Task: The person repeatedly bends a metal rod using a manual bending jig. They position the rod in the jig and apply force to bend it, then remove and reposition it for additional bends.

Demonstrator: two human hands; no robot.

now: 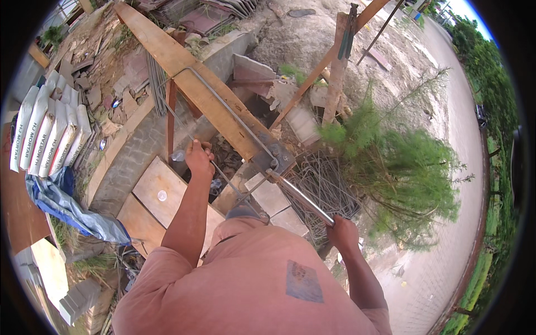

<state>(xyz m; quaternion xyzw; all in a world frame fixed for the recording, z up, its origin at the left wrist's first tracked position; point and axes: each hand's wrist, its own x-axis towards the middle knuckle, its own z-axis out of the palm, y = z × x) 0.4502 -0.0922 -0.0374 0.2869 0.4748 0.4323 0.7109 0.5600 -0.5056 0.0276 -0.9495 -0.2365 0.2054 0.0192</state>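
Note:
My left hand [199, 156] is closed around a thin steel rod [226, 180] beside the wooden beam. A bent stretch of steel rod [231, 111] lies along the top of the beam and reaches the dark metal plate [283, 160] at its near end. My right hand [342, 233] is wrapped round the lower end of a shiny metal pipe [306, 199]. The pipe's upper end meets the rod at the plate. How the rod sits against the plate's fittings is too small to tell.
The thick wooden beam [162, 47] slants across from the upper left. A heap of bent steel rods [326, 192] lies below its near end. Pliers [347, 36] hang on a wooden post. White bags [53, 131] are stacked left; a green bush [391, 173] grows right.

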